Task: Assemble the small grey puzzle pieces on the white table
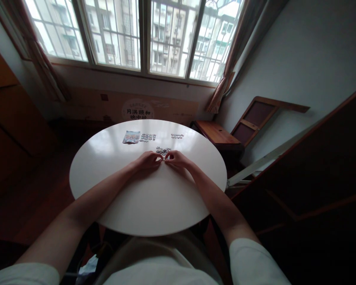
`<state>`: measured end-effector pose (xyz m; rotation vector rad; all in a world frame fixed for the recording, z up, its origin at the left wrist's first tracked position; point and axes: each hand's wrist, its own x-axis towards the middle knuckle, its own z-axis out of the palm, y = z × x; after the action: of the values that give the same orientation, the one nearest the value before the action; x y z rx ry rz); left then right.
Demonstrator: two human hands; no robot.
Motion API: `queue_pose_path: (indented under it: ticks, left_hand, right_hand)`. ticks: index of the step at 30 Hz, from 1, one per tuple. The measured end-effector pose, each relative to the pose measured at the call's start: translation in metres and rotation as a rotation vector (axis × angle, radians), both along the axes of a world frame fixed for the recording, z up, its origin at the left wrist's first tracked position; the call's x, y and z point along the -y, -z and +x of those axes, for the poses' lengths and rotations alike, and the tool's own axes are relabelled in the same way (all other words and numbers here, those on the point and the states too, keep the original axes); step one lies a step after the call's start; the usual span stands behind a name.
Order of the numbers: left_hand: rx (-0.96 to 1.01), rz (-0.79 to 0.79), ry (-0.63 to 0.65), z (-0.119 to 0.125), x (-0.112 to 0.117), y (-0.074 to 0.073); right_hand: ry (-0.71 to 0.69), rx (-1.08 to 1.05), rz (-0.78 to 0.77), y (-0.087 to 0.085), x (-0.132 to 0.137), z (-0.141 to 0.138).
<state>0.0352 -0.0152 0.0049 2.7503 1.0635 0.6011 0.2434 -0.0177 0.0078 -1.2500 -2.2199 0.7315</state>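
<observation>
Both of my hands rest on a round white table (148, 206), fingertips meeting near its middle. My left hand (148, 160) is curled, fingers pinched together. My right hand (176, 159) is curled the same way, and a tiny dark piece shows between the two pinches. Just beyond my fingers lies a small heap of dark puzzle pieces (162, 151). Farther back, a second group of pieces (148, 137) is laid out, and a third, smaller group (177, 136) sits to the right. A small printed picture card (131, 137) lies at the back left.
A wide barred window (142, 35) fills the far wall, with curtains at both sides. A cardboard box with printed characters (136, 109) stands under it. A wooden chair (225, 134) is right of the table, and dark wooden furniture (314, 174) stands at the right.
</observation>
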Motion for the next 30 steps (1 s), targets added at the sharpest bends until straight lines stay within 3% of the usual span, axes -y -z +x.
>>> queue_pose_path:
  ticks: [30]
  left_hand:
    - [0.081, -0.067, -0.010, 0.0003, 0.0002, -0.0021]
  right_hand:
    - [0.033, 0.020, 0.019, 0.0018, 0.0000, -0.0016]
